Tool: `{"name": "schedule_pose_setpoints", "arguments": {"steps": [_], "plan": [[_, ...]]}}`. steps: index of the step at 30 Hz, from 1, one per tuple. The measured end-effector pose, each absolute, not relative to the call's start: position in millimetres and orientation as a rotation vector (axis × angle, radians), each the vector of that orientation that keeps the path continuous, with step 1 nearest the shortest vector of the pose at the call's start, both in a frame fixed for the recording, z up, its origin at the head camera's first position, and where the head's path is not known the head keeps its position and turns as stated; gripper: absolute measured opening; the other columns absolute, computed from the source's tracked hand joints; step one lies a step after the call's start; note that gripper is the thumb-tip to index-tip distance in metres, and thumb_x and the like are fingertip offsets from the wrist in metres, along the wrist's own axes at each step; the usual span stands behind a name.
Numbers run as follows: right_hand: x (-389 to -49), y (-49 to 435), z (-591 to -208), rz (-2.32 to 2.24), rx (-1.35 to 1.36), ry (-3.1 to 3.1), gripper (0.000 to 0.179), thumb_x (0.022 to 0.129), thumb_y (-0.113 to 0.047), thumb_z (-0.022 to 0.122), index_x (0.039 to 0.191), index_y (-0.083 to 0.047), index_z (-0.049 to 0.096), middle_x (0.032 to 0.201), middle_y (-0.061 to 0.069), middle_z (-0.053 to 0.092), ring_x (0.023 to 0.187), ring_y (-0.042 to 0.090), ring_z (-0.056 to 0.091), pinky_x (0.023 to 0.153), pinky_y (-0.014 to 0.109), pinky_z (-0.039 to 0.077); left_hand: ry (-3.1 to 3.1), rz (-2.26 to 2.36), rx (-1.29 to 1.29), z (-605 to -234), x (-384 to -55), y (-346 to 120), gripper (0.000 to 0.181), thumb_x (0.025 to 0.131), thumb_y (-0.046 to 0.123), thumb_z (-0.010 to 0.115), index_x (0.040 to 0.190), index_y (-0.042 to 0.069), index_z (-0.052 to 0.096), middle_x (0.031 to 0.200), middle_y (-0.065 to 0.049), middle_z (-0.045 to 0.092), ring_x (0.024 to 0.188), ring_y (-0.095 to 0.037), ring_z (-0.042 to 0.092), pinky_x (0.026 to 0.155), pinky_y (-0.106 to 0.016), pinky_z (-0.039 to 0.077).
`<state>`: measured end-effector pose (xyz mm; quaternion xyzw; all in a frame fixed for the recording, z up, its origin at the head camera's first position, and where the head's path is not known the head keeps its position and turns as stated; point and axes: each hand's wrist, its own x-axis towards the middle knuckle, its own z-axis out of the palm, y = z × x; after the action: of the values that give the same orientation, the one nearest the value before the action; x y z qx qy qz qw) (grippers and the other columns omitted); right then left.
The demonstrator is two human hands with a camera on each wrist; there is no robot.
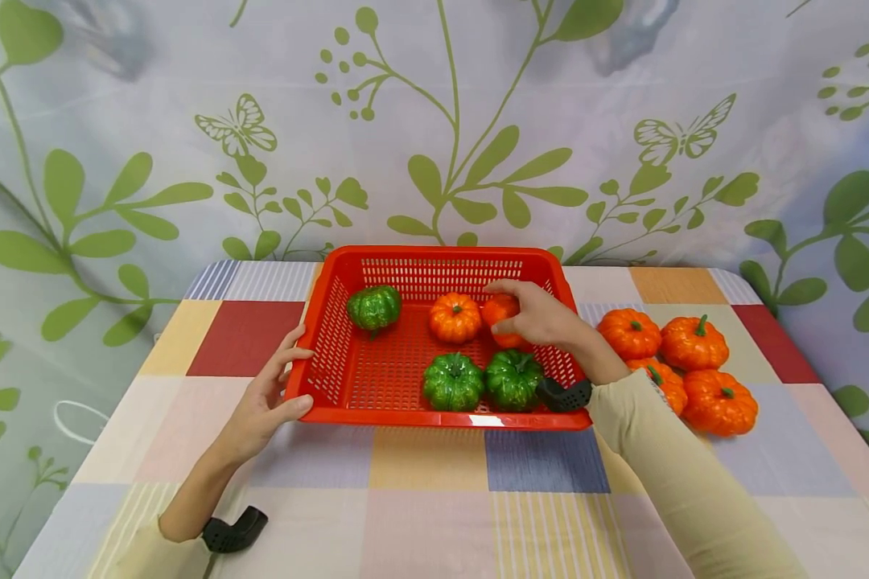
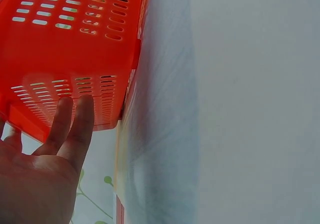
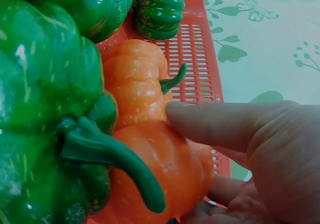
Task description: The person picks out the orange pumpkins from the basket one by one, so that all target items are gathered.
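A red plastic basket (image 1: pixel 398 416) with slotted walls stands on the table. My left hand (image 1: pixel 264 410) holds its left rim near the front corner; in the left wrist view two fingers (image 2: pixel 80 129) lie against the outer wall. Inside the basket's right part, my right hand (image 1: pixel 532 314) grips an orange pumpkin (image 1: pixel 497 315) between thumb and fingers. Another orange pumpkin (image 1: pixel 455 318) touches it on the left. Two green pumpkins (image 1: pixel 453 382) sit side by side at the front, and a third green pumpkin (image 1: pixel 374 308) lies at the back left. The right fingertips are partly hidden.
Several orange pumpkins (image 1: pixel 695 343) cluster on the table to the right of the basket, beside my right forearm. A patchwork cloth (image 1: pixel 427 531) covers the table. Behind it hangs a curtain (image 1: pixel 521 104) printed with leaves and butterflies. A black wrist device (image 1: pixel 235 531) is on each arm.
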<state>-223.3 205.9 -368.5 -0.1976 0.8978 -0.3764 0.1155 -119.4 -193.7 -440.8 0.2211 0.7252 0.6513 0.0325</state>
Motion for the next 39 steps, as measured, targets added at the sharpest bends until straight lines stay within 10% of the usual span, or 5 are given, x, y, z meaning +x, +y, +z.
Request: {"name": "schedule_pose_setpoints", "arguments": {"steps": [39], "plan": [[-223.6,207.0,-369.3,-1.282,-0.593,2.649,0.055,0.084,-0.007,0.074,0.134,0.005,0.053,0.139,0.02,0.051,0.134,0.033,0.039,0.111,0.054,0.028,2.244,2.008,0.685,-440.4,-118.9,-192.9,0.054,0.09,-0.005,0.056,0.14,-0.002,0.038,0.164,-0.003,0.009,0.13,-0.028,0.036,0.084,-0.032,0.055]]}}
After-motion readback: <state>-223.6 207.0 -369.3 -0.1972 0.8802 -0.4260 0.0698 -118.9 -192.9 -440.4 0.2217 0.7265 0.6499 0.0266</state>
